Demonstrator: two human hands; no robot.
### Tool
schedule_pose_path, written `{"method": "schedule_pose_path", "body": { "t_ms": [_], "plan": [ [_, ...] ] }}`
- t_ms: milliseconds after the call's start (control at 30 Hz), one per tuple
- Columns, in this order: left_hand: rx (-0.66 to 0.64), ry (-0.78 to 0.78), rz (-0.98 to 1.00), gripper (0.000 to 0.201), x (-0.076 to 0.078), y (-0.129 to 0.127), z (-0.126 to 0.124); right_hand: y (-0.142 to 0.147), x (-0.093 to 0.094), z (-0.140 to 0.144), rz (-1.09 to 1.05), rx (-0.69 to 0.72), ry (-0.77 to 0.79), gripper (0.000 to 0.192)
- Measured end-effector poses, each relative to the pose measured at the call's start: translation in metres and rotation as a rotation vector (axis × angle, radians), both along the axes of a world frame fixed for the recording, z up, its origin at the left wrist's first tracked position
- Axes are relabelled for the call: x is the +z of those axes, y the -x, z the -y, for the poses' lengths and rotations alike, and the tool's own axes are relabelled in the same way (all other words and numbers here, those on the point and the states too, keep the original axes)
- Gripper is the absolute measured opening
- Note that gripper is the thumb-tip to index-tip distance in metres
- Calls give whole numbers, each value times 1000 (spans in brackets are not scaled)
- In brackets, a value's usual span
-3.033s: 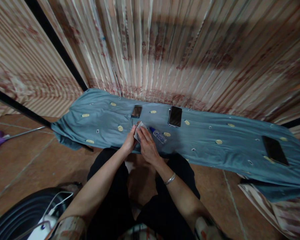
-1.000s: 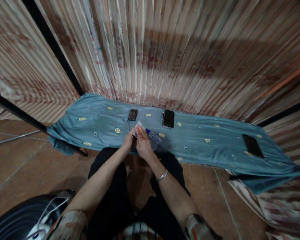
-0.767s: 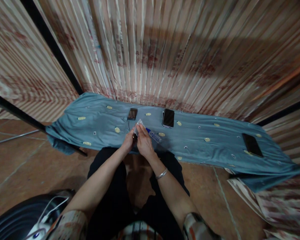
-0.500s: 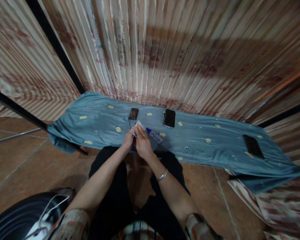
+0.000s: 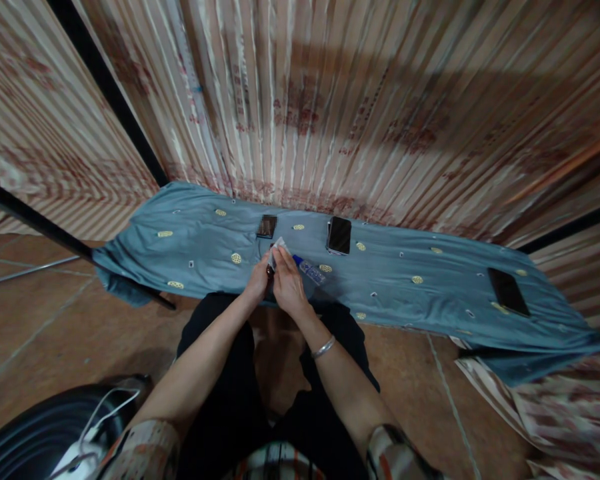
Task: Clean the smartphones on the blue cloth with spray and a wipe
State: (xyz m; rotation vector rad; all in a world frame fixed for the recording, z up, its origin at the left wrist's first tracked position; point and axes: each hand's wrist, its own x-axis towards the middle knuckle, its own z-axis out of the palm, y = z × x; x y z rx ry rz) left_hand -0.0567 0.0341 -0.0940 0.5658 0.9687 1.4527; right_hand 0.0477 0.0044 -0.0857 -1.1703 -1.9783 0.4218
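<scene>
My left hand [image 5: 258, 280] is closed round a small dark object [image 5: 270, 269], mostly hidden between my hands; its kind cannot be made out. Pressed against that object from the other side, my right hand [image 5: 289, 285] pinches a crumpled white cloth or tissue [image 5: 279, 243] under its fingers. Just right of my fingers lies a clear bottle with a blue cap [image 5: 310, 271]. A small dark square item [image 5: 267, 227], partly pixelated, rests beyond my hands.
A blue patterned cloth [image 5: 205, 233] covers the long narrow table. Stacked phones [image 5: 339, 235] lie right of centre, and a black phone [image 5: 508, 291] is near the right end. Striped curtains [image 5: 300, 100] hang behind, with black poles [image 5: 113, 93] at the sides. A white cable [image 5: 100, 420] is at lower left.
My right fingers and the white cloth have shifted slightly up and right over the dark object. The things on the table stay in place.
</scene>
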Motion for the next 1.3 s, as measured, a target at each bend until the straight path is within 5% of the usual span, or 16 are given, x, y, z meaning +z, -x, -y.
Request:
{"method": "schedule_pose_path", "body": {
  "t_ms": [767,1300],
  "plan": [
    [46,128,134,26,27,3,6,4,-16,-14,-93,-126,116,61],
    [114,193,93,31,32,11,5,1,-18,-6,-24,-64,101,53]
  ]
}}
